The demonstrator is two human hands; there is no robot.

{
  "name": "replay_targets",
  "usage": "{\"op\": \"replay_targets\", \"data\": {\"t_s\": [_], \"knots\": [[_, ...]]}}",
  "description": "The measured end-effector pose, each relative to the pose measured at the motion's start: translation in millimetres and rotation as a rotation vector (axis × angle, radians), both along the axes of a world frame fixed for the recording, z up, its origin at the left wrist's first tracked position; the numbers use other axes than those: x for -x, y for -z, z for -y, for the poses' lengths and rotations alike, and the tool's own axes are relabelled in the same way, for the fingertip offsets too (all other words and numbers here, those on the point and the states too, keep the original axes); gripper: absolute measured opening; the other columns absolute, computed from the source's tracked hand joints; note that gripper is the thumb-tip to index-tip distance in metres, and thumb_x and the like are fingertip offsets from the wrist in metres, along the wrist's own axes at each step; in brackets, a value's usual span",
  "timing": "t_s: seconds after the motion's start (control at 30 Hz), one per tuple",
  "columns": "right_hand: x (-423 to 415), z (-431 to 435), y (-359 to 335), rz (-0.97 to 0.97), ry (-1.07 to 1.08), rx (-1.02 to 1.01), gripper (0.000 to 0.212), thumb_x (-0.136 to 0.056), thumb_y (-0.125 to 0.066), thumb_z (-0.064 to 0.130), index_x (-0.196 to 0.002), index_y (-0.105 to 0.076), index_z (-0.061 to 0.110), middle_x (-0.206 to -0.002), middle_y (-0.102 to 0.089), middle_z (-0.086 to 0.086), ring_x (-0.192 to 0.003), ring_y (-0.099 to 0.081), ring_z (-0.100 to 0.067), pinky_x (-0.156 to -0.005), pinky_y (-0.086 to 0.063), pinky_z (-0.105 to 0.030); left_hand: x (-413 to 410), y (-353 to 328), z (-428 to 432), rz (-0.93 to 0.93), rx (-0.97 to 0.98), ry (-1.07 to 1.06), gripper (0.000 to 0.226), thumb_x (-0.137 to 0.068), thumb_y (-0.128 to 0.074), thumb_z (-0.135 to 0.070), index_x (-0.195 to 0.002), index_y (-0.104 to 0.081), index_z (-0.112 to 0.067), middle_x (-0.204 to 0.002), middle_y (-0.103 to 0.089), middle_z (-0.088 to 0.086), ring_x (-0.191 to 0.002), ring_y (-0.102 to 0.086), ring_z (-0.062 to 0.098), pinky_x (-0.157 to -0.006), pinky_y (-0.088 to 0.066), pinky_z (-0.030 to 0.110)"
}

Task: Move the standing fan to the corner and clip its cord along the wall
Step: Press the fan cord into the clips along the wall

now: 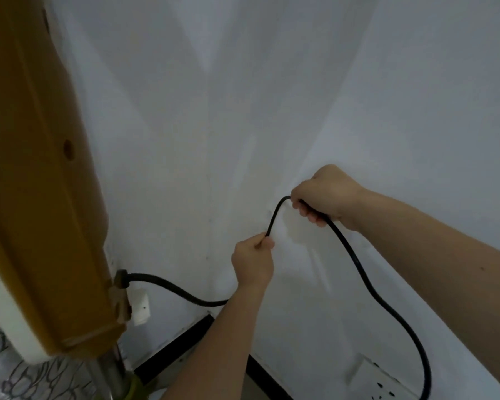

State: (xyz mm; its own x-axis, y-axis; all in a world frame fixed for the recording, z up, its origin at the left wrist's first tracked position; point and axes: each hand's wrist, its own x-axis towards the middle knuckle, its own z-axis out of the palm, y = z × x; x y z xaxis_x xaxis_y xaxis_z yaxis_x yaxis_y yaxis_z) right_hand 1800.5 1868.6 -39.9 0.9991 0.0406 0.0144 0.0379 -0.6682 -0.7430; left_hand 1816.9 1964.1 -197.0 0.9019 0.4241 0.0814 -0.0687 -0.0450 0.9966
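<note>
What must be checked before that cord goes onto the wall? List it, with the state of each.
1. Left hand grips the black power cord: ok.
2. Right hand grips the cord higher up: ok.
3. Yellow-brown plastic fan housing stands close by the corner of the white walls: ok.
4. Cord lies flat along the wall: not ok, it hangs in loose curves.
5. Clip ready where the hands hold the cord: cannot tell, none shows there; a small white piece sits on the wall near the fan.
6. Far end at the white wall socket: cannot tell, the cord leaves the frame.
</note>
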Motion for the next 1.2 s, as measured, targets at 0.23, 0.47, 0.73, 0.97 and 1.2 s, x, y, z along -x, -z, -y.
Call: {"op": "replay_targets", "data": {"t_s": [0.23, 0.47, 0.73, 0.97, 1.2], "knots": [[-11.3, -1.6, -4.1, 0.058, 0.008, -0.004, 0.024, -0.071, -0.059, 0.004, -0.048, -0.053, 0.006, -0.033, -0.05, -0.002, -0.026, -0.038, -0.014, -0.032, -0.031, -0.018, -12.6, -1.1, -3.0, -0.065, 0.341, -0.007, 0.024, -0.083, -0.068, -0.003, -0.106, -0.07, -0.003, -0.106, -0.071, 0.013, -0.1, -0.066, 0.026, -0.096, -0.051, 0.041], [-12.4, -2.0, -8.6, 0.061, -0.029, 0.008, 0.027, -0.069, -0.062, 0.005, -0.045, -0.05, 0.008, -0.034, -0.048, -0.002, -0.026, -0.034, -0.014, -0.032, -0.029, -0.017, -17.5, -5.5, 0.8, -0.054, 0.429, 0.007, 0.046, -0.082, -0.068, 0.0, -0.126, -0.059, -0.009, -0.089, -0.067, 0.002, -0.102, -0.064, 0.028, -0.1, -0.048, 0.043], [-7.6, 1.6, -2.8, 0.054, -0.076, -0.001, 0.032, -0.07, -0.065, 0.006, -0.042, -0.05, 0.01, -0.036, -0.05, -0.004, -0.03, -0.035, -0.016, -0.036, -0.03, -0.02, -15.6, -6.0, 6.6, 0.027, 0.423, -0.051, 0.035, -0.081, -0.064, 0.008, -0.116, -0.066, 0.0, -0.105, -0.071, 0.012, -0.094, -0.066, 0.02, -0.097, -0.051, 0.036], [-3.7, 0.4, -3.4, 0.036, -0.149, 0.059, 0.033, -0.074, -0.064, 0.008, -0.044, -0.048, 0.008, -0.038, -0.051, -0.004, -0.031, -0.037, -0.016, -0.039, -0.033, -0.022, -14.4, -6.7, 10.1, 0.074, 0.309, -0.13, 0.029, -0.081, -0.066, 0.005, -0.109, -0.069, 0.0, -0.102, -0.072, 0.014, -0.09, -0.067, 0.02, -0.093, -0.053, 0.034], [-1.6, 2.3, -0.4, 0.081, -0.169, 0.146, 0.035, -0.071, -0.064, 0.01, -0.041, -0.048, 0.007, -0.037, -0.053, -0.004, -0.032, -0.037, -0.015, -0.044, -0.034, -0.023, -14.6, -8.0, 7.0, 0.091, 0.203, -0.131, 0.027, -0.08, -0.068, 0.004, -0.106, -0.071, -0.001, -0.098, -0.073, 0.013, -0.087, -0.067, 0.018, -0.092, -0.053, 0.032]]}}
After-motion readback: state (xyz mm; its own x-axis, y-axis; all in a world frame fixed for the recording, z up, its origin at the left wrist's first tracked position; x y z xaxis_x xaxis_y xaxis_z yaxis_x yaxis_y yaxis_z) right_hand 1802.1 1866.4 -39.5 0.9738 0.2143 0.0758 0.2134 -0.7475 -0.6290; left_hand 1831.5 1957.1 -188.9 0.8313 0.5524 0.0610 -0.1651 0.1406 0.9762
